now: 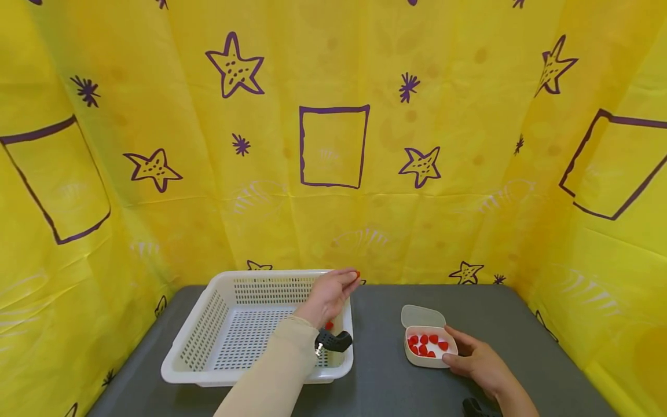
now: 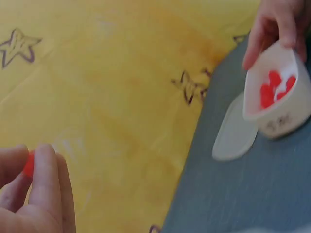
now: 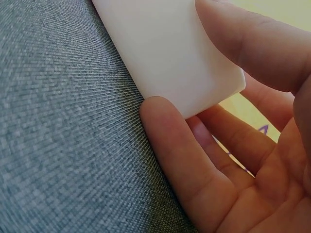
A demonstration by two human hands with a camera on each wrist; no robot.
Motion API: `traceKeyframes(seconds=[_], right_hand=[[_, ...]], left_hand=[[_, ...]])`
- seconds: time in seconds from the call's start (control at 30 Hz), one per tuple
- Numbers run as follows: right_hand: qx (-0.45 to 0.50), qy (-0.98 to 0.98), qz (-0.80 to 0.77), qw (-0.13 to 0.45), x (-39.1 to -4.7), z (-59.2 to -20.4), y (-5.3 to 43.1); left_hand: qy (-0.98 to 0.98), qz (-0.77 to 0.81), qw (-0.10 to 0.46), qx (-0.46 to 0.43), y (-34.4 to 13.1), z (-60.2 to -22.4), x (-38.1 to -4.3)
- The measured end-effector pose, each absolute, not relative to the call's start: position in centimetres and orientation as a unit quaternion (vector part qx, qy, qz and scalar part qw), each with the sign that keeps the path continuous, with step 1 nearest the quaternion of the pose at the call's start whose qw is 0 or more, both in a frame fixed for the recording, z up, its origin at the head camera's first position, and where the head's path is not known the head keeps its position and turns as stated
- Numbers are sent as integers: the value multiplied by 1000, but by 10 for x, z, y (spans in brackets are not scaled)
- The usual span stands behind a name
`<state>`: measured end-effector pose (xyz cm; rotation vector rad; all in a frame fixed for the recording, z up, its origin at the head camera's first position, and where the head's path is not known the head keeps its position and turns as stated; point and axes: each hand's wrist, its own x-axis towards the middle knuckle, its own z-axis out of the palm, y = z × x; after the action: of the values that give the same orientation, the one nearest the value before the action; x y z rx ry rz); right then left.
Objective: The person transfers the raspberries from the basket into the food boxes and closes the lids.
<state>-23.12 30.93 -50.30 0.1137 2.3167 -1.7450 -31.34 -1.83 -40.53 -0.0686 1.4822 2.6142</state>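
Observation:
My left hand (image 1: 330, 295) reaches over the right side of a white plastic basket (image 1: 177, 347). Its thumb and fingertips pinch a small red piece (image 2: 30, 165), mostly covered by the fingers. Another red piece (image 1: 329, 325) shows inside the basket beneath that wrist. On the right, my right hand (image 1: 482, 365) grips the side of a small white container (image 1: 424, 362), thumb and fingers at its edge. Several rounded red pieces (image 1: 433, 339) lie in the container, whose pale lid (image 1: 423, 316) is folded back behind it. In the right wrist view, fingers hold the container's smooth wall (image 3: 160, 53).
Grey cloth covers the table (image 1: 377, 341), with a strip of it between basket and container. A yellow curtain (image 1: 333, 231) with purple starfish drawings closes off the back and both sides. A black wrist strap (image 1: 333, 340) sits on the left wrist, above the basket's right side.

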Motion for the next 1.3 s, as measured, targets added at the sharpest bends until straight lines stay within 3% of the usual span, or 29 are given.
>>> traceKeyframes(seconds=[0.37, 0.6, 0.87, 1.3], right_hand=[[36, 790, -600, 121, -231, -504, 310], [16, 785, -606, 123, -231, -506, 311], [5, 782, -611, 123, -231, -506, 311], [21, 784, -609, 120, -231, -505, 311]], left_hand=[[468, 877, 96, -45, 66, -419, -278], [512, 851, 76, -82, 103, -433, -260], [592, 800, 35, -95, 113, -455, -256], [617, 782, 38, -81, 112, -463, -256]])
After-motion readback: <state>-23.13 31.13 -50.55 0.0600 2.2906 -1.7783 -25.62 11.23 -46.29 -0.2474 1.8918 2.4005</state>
